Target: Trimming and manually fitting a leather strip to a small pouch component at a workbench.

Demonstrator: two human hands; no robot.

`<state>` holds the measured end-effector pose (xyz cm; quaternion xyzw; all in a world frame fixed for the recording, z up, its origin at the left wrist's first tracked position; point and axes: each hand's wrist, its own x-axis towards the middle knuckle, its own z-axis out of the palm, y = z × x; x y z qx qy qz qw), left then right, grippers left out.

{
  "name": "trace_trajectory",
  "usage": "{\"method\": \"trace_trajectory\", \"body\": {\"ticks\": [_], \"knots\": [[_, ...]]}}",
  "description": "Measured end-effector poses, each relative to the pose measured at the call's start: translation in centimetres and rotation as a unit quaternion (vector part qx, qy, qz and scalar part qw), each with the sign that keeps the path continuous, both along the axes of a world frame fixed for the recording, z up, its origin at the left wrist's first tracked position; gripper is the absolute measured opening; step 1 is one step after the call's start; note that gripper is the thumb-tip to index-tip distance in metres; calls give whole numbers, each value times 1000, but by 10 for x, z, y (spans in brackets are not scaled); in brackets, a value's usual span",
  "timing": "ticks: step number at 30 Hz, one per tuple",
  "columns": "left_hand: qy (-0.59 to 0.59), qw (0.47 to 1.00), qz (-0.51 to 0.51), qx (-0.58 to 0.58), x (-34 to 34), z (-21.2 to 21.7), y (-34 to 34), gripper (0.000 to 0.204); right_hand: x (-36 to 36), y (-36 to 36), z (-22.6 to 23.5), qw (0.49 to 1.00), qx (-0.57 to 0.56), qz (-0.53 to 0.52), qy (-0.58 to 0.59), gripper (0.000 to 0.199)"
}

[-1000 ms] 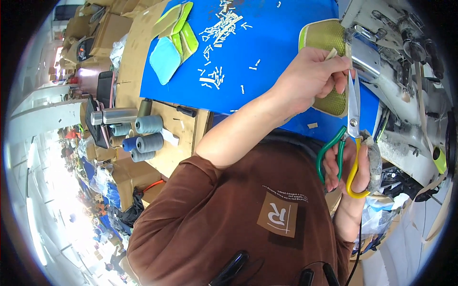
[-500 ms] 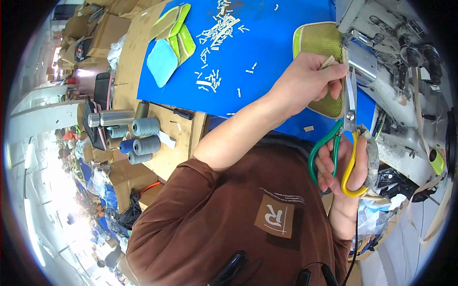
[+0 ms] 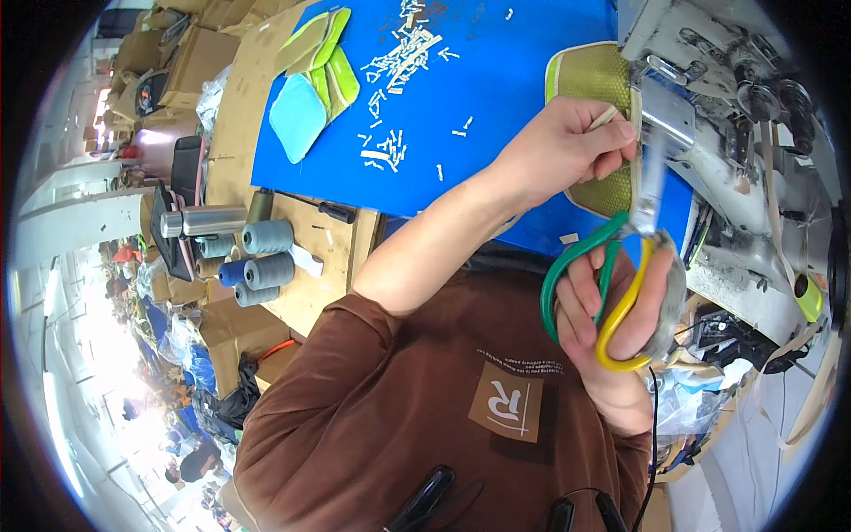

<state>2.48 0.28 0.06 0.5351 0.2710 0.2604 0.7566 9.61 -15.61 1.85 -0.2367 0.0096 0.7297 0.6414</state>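
My left hand (image 3: pixel 563 146) is closed in a pinch on the edge of an olive mesh fabric piece (image 3: pixel 589 73). A short pale strip end (image 3: pixel 604 118) pokes up between its thumb and fingers. In my right hand (image 3: pixel 581 301) is a pair of scissors (image 3: pixel 635 306) with one green and one yellow handle loop, my fingers through the loops. The blades point away from me, beside the fabric's right edge and just below my left fingertips. They are smeared by motion, so whether they touch the fabric is unclear.
A sewing machine (image 3: pixel 722 124) stands close on the right. On the blue tabletop (image 3: pixel 510 75) lie pale strip scraps (image 3: pixel 408 62) and stacked green and blue fabric pieces (image 3: pixel 299 115). Thread spools (image 3: pixel 268 237), a steel bottle (image 3: pixel 208 221) and a screwdriver (image 3: pixel 326 210) are at left.
The scissors and my right hand have shifted left and turned slightly, and the blades have become blurred. My left hand keeps its pinch on the fabric, almost unmoved.
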Motion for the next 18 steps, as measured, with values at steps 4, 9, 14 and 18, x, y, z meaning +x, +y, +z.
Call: {"method": "trace_trajectory", "body": {"ticks": [4,9,14,18], "knots": [[10,1000,-23,-4,-3,-3,5,29,26,12,8,997,-15,-75,24,64],[194,855,181,445,-8,9,2,41,33,-16,-3,976,3,-16,-217,61],[216,781,163,563,12,9,0,28,65,-21,-21,930,-57,54,-358,57],[216,802,163,532,8,6,1,16,81,-25,-20,905,-44,67,-418,53]]}}
